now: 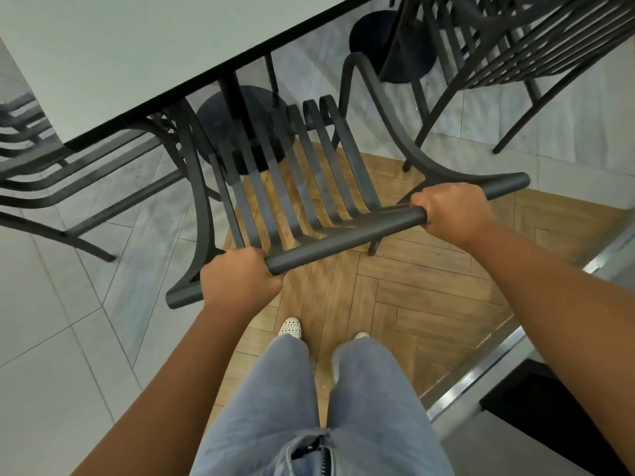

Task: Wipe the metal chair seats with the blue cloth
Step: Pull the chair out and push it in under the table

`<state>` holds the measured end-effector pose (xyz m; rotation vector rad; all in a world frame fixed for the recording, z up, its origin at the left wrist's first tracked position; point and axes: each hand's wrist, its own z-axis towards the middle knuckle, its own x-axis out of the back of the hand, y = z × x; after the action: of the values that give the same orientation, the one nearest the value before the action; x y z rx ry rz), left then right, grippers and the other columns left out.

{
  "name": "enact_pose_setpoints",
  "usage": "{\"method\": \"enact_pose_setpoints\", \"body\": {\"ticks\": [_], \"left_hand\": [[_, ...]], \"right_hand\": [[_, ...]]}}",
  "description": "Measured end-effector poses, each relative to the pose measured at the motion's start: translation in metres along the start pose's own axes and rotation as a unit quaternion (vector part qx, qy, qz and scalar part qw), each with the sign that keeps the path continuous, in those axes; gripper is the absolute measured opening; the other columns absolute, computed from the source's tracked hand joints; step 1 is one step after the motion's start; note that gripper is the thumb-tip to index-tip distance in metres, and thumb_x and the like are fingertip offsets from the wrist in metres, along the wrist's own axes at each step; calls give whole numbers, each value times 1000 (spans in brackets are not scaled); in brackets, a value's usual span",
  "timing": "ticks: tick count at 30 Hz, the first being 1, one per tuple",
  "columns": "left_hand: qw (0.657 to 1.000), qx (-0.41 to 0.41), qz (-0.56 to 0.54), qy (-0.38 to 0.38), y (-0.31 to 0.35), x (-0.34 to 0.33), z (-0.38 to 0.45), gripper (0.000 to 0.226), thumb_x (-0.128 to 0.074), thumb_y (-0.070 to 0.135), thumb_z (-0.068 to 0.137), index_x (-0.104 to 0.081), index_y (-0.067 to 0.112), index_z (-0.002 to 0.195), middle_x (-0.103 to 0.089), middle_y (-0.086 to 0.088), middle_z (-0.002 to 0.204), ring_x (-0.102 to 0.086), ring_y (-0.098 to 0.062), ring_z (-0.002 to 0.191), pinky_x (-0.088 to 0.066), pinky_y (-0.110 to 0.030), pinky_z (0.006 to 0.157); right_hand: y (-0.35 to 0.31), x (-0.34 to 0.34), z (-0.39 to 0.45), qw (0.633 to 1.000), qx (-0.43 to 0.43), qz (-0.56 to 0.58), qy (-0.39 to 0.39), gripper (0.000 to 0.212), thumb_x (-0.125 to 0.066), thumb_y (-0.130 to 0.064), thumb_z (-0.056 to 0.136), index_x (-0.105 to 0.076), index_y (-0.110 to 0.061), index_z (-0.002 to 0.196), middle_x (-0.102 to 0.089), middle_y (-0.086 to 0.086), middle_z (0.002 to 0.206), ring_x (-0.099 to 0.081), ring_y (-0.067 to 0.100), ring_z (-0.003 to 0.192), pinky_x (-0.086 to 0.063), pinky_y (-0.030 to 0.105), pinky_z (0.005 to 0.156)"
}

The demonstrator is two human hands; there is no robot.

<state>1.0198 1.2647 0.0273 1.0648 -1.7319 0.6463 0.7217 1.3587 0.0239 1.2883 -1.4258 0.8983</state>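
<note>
Jeans point(275, 407) nearest | both grips, left hand point(237, 280), right hand point(450, 209), wrap chair top rail point(343, 235) | seat under table edge point(213, 67)

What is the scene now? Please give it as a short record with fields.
left hand: left hand grips the top rail of the chair
right hand: right hand grips the same rail
chair: dark metal chair, seat partly under the table
other chairs: one at left, one at upper right
blue cloth: not in view
floor: wood floor under the feet
</note>
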Motion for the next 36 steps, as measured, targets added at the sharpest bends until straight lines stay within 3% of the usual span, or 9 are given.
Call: {"method": "enact_pose_setpoints", "body": {"ticks": [3, 7, 14, 19, 26, 33, 36], "left_hand": [[1000, 9, -3, -2, 9, -1, -4, 27, -52, 48, 86, -65, 25, 91, -48, 8, 59, -47, -11, 55, -32, -21, 48], [999, 37, -15, 6, 26, -5, -8, 29, -53, 50, 85, -67, 25, 89, -50, 7, 59, -49, -12, 54, -31, -20, 47], [995, 93, -40, 12, 75, -17, -19, 33, -55, 50, 84, -68, 20, 85, -56, 1, 59, -56, -17, 57, -48, -26, 57], [991, 121, -49, 22, 110, -21, -26, 32, -55, 50, 84, -68, 21, 86, -55, 2, 60, -54, -17, 57, -41, -25, 55], [986, 144, -79, 21, 157, -25, -28, 31, -57, 50, 83, -69, 21, 88, -59, 0, 64, -57, -19, 60, -52, -28, 60], [986, 151, -60, 30, 161, -22, -24, 29, -56, 50, 82, -67, 24, 82, -58, 3, 60, -54, -15, 54, -39, -21, 49], [986, 148, -68, 34, 158, -18, -19, 28, -58, 49, 81, -68, 23, 85, -58, 3, 61, -54, -15, 54, -43, -22, 50]], "right_hand": [[11, -5, -1, 999, 20, -6, 25, 5, -65, -14, 80, -64, -19, 82, -60, 1, 71, -57, 23, 67, -34, 27, 54], [30, -12, 1, 994, 69, 20, 86, 21, -76, -2, 60, -60, -15, 62, -52, 2, 51, -51, 25, 46, -31, 22, 47], [77, -25, 9, 988, 121, -1, 91, 10, -70, -9, 70, -62, -13, 68, -58, 6, 60, -57, 29, 55, -33, 25, 48], [109, -29, 13, 978, 173, -5, 115, 17, -77, -8, 62, -61, -14, 62, -56, 5, 53, -55, 28, 46, -31, 23, 44], [151, -28, 19, 970, 214, -3, 115, 18, -78, -9, 61, -61, -15, 63, -56, 4, 55, -56, 26, 49, -35, 22, 43], [159, -27, 26, 962, 245, -3, 118, 20, -80, -10, 60, -61, -14, 64, -56, 3, 55, -56, 25, 48, -31, 21, 45], [157, -24, 34, 962, 246, -4, 116, 20, -80, -10, 59, -60, -15, 63, -55, 2, 54, -55, 25, 47, -29, 19, 45]]}}
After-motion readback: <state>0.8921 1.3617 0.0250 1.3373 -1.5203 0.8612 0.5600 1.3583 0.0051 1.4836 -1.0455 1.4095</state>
